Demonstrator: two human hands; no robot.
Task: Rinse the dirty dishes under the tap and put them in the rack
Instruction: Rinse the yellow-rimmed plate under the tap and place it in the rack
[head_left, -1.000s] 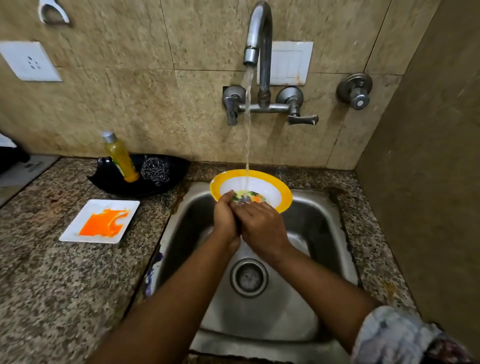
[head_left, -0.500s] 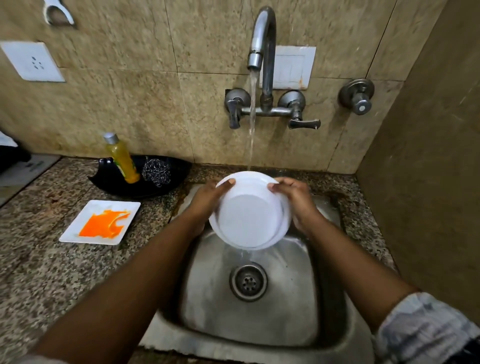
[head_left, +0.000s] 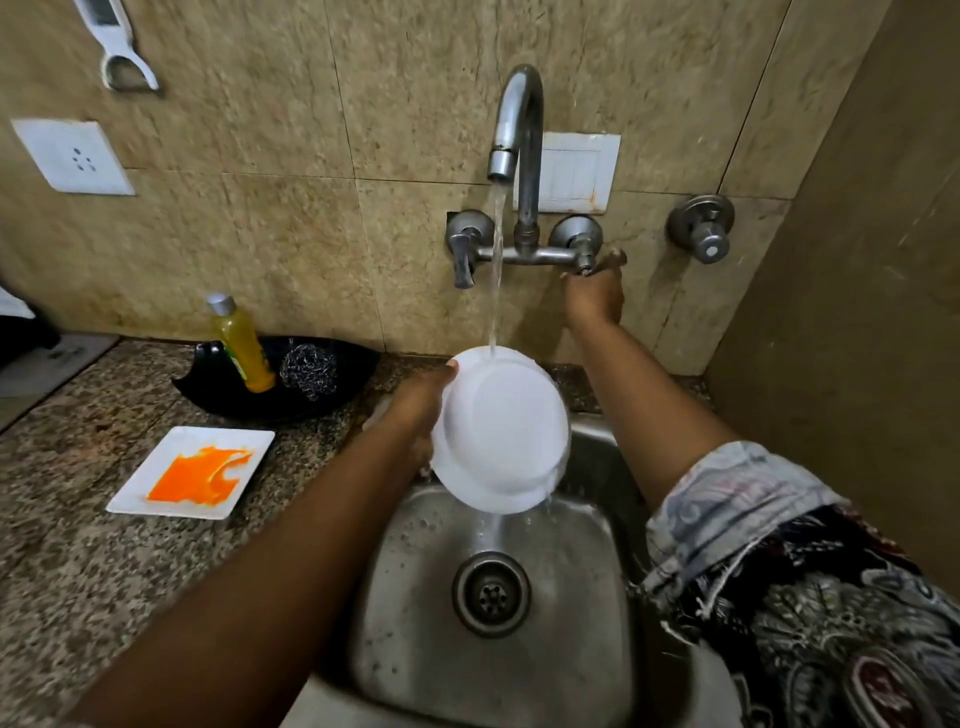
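Observation:
My left hand (head_left: 415, 410) grips the left rim of a round bowl (head_left: 501, 431), its white underside turned toward me, tilted over the steel sink (head_left: 415, 613). Water from the tap (head_left: 514, 124) falls onto the bowl's upper edge and runs off its bottom into the sink. My right hand (head_left: 595, 293) is up at the wall, fingers closed around the tap's right handle (head_left: 582, 260). A square white plate (head_left: 195, 473) smeared with orange sauce lies flat on the counter left of the sink.
A black dish (head_left: 218, 389) at the back of the granite counter holds a yellow soap bottle (head_left: 241, 345) and a steel scrubber (head_left: 309, 369). A second valve (head_left: 701, 226) sits on the wall right of the tap. A brown side wall closes off the right.
The bowl was turned from face-up to underside toward me. My right hand let go of its rim and rose to the tap's right handle; my left hand alone holds the bowl now.

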